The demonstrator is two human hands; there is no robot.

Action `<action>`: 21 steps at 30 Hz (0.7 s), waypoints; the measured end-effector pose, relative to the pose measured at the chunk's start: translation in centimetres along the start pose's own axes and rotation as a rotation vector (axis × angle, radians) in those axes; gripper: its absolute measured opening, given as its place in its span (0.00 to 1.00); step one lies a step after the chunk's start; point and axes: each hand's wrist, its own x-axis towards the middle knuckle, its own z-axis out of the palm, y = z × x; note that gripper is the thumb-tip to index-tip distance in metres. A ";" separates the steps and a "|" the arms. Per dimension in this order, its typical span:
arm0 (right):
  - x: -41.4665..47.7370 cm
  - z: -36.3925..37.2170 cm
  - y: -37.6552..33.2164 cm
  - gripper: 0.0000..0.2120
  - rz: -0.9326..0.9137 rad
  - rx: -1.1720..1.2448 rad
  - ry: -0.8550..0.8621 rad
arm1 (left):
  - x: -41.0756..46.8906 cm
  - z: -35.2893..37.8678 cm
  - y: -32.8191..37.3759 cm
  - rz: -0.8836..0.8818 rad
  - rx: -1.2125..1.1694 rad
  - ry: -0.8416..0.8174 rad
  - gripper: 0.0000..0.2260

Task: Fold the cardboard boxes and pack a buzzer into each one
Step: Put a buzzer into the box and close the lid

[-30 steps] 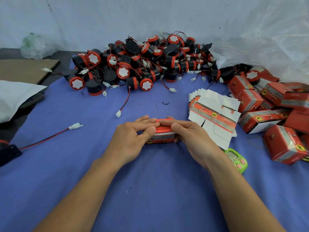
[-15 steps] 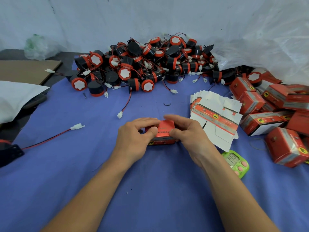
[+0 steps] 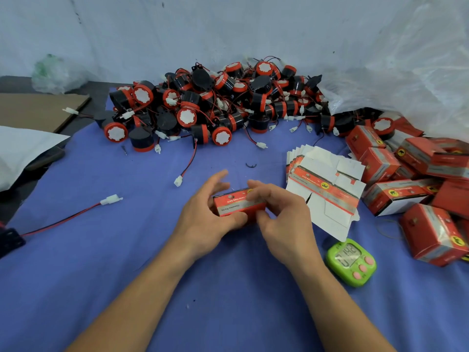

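A small red cardboard box (image 3: 237, 204) with grey lettering sits between my hands, just above the blue cloth (image 3: 127, 275). My left hand (image 3: 205, 219) grips its left end, thumb under the front edge, index finger lifted. My right hand (image 3: 281, 219) pinches its right end, fingers over the top and thumb at the front corner. A big heap of black-and-red buzzers (image 3: 215, 107) with red wires lies at the back. A fanned stack of flat unfolded boxes (image 3: 327, 191) lies just right of my hands.
Several folded red boxes (image 3: 416, 179) pile up at the right under a clear plastic bag (image 3: 406, 77). A green timer (image 3: 351, 262) lies by my right wrist. One loose buzzer (image 3: 10, 240) with a long red wire sits at the left edge. Brown cardboard (image 3: 38, 110) lies far left.
The box has been turned and lifted slightly between my hands, so its long lettered side now faces me. My left index finger has come off the box.
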 end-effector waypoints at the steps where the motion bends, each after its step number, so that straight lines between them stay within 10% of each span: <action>1: 0.0 0.0 0.1 0.29 0.010 0.021 -0.006 | 0.1 0.1 0.0 0.032 0.036 0.008 0.29; 14: 0.7 -1.1 0.1 0.19 0.166 0.078 -0.112 | 0.1 0.0 0.5 0.063 0.102 0.053 0.37; 21: -0.1 -5.5 -1.3 0.13 0.459 0.237 -0.245 | 0.6 1.2 2.2 -0.130 -0.245 -0.077 0.19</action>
